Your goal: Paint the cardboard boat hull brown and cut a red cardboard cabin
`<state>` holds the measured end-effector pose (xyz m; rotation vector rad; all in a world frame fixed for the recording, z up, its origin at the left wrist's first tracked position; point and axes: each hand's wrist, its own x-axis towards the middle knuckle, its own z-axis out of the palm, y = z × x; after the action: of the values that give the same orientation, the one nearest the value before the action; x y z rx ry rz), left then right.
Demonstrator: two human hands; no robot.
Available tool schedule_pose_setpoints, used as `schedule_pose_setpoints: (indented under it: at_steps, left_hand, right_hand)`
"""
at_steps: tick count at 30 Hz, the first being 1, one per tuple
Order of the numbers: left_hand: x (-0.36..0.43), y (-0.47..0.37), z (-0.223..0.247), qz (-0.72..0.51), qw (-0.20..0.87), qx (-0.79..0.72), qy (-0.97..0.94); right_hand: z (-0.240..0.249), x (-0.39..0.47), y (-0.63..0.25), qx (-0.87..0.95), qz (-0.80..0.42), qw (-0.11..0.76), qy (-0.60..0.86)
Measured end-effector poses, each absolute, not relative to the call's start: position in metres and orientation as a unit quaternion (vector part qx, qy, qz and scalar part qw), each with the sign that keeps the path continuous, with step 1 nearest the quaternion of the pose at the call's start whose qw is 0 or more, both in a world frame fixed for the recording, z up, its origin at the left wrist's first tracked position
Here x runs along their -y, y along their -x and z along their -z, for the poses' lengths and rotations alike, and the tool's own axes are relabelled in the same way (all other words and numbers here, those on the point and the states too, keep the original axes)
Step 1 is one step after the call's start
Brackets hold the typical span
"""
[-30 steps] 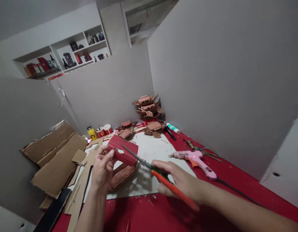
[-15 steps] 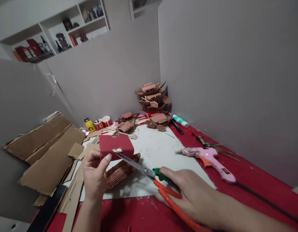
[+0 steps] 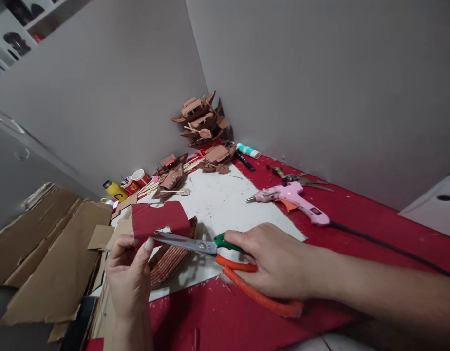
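My left hand (image 3: 128, 268) pinches a folded piece of red cardboard (image 3: 161, 216) by its lower left edge. A notch is cut in its top edge, and a ragged pale cut shows near its lower part. In my right hand (image 3: 269, 261) are scissors (image 3: 203, 245) with one green and one orange handle. Their blades point left and touch the cardboard's lower edge beside my left thumb. Below and behind the cardboard, a brown corrugated model boat hull (image 3: 174, 261) rests on the white sheet (image 3: 228, 200), partly hidden.
A pink glue gun (image 3: 294, 197) with a black cord lies at right, near pliers (image 3: 305, 181). Finished model boats (image 3: 199, 119) are stacked at the back corner. Flat brown cardboard (image 3: 53, 263) leans at left. Paper cups (image 3: 140, 178) and a yellow bottle (image 3: 115, 190) stand behind.
The view has turned to the right, so things appear further left. The scissor blades have swung flatter and now lie along the red cardboard's lower edge, closer to my left thumb.
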<state>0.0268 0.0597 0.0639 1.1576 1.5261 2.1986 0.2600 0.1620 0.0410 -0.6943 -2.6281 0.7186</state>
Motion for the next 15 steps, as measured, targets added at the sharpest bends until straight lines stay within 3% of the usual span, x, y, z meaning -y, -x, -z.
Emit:
schedule_pose_setpoints:
  at_steps: [15]
  left_hand:
    - [-0.0673,-0.0285,-0.0730,-0.769,0.183,-0.511,-0.338]
  right_hand:
    - [-0.0372,-0.1624,-0.2611,0.929,-0.216,0.178,0.243]
